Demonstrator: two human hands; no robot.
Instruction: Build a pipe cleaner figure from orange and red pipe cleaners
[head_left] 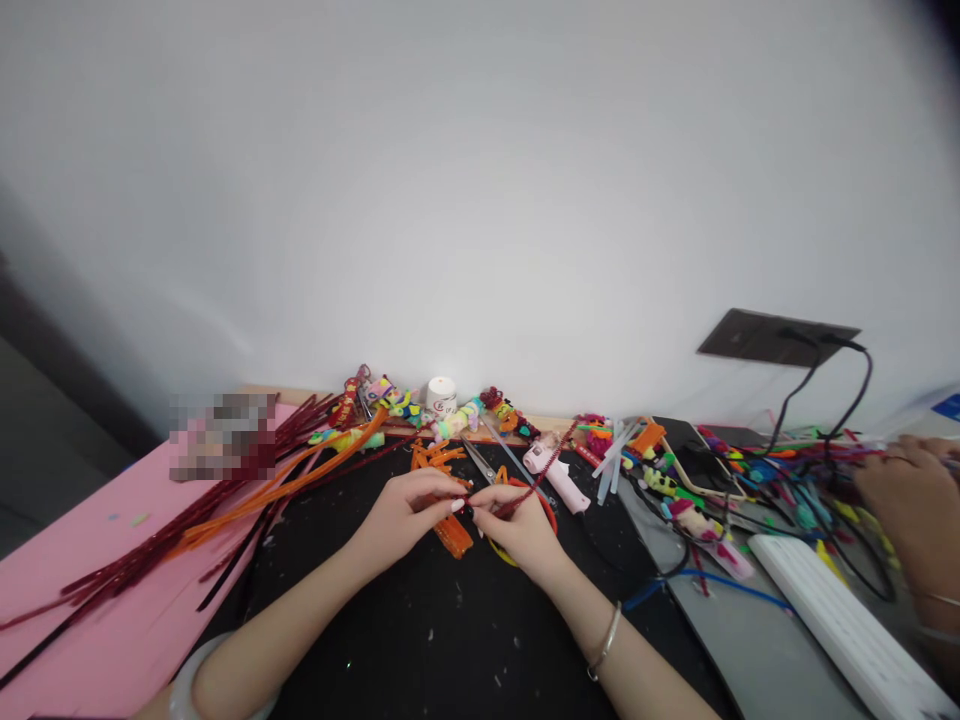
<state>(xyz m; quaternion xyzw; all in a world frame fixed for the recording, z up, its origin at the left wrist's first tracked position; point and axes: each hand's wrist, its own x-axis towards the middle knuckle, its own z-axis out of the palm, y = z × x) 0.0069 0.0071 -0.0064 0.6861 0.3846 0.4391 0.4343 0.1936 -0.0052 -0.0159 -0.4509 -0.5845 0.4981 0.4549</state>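
Note:
My left hand (411, 512) and my right hand (521, 525) meet above the black mat, thumbs and fingertips pinched close together. Between them is a dark red pipe cleaner (555, 462); one coiled-looking length rises to the upper right from my right hand. The exact piece at my fingertips is small and partly hidden. Just behind and beneath my hands lie orange pipe cleaner pieces (454, 540) and scissors (478, 460). A pink hot glue gun (559, 476) rests to the right of them.
Long dark red pipe cleaners (150, 540) and orange ones (277, 490) lie on the pink surface (60, 640). A white round container (441, 398) stands by the wall. Glue sticks (615, 460), a white power strip (847, 620) and cables are at right, near another person's hand (911, 500).

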